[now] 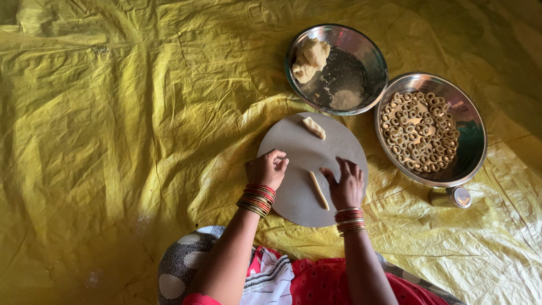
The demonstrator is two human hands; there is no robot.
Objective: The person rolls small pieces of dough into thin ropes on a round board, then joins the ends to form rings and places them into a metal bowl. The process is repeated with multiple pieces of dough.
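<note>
On the round grey board in the middle of the head view, a thin rolled strip of dough lay lengthwise, just left of the right hand. That hand rested on the board beside the strip with its fingers spread flat and nothing in its grip; whether the fingertips touched the dough could not be told. The left hand sat at the board's left edge, fingers curled loosely inward; it could not be told whether they pinched anything. A short lump of dough lay at the far side of the board, well apart from both hands. Beyond it, a steel bowl held a larger mass of dough and a dusting of flour. To the right, a second steel bowl was filled with many small dough rings, and a small steel cup stood just near of it. All rested on a crinkled yellow sheet. The strip looked light, soft and pliable, likely to stretch or tear if lifted from one end, so it would best be taken gently at both ends or rolled under a flat palm.
</note>
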